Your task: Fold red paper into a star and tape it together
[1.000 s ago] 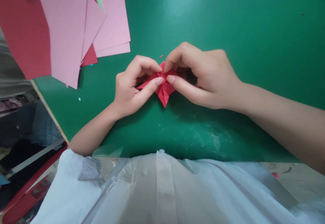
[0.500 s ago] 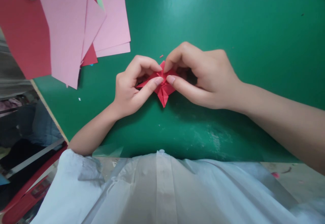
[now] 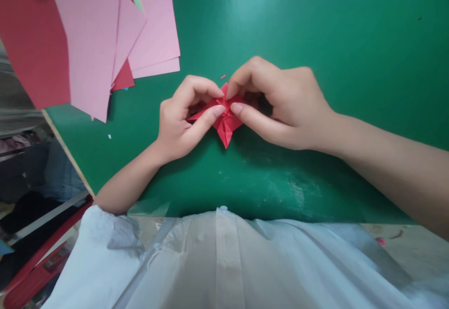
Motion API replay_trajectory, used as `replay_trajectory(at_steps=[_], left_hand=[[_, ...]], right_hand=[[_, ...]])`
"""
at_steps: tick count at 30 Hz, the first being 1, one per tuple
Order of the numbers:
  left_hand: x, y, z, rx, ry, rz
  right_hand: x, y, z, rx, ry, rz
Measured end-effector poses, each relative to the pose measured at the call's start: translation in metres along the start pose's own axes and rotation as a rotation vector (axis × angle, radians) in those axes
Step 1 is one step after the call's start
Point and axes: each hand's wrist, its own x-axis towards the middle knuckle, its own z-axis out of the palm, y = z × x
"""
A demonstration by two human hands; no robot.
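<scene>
The left hand [image 3: 175,123] and right hand [image 3: 293,103] pinch the folded red paper [image 3: 225,128] between their fingers. Pink sheets [image 3: 91,33] lie on the green counter [image 3: 358,66] nearby.

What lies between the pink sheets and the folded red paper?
In the head view, starting from the pink sheets: green table, then the left hand, which holds the folded red paper.
</scene>
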Motion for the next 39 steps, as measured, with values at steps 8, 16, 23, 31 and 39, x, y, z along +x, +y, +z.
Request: replay_trajectory(at_steps=[8, 16, 23, 31, 39], left_hand=[[0.0006, -0.0003, -0.0011, 0.022, -0.005, 0.008], [-0.0006, -0.0015, 0.0001, 0.01, -0.001, -0.01], [0.0012, -0.0005, 0.0, -0.007, 0.006, 0.03], [0.0006, 0.0004, 0.0006, 0.057, 0.023, 0.084], [-0.0002, 0.0014, 0.0012, 0.079, 0.022, 0.095]], right_hand=[[0.0001, 0.0011, 0.0007, 0.001, 0.004, -0.003], [0.001, 0.0013, 0.0007, 0.019, 0.013, -0.024], [0.0019, 0.0013, 0.0, 0.039, 0.009, -0.027], [0.0026, -0.001, 0.0007, 0.025, 0.028, -0.011], [0.0, -0.0023, 0.0005, -0.08, 0.106, -0.01]])
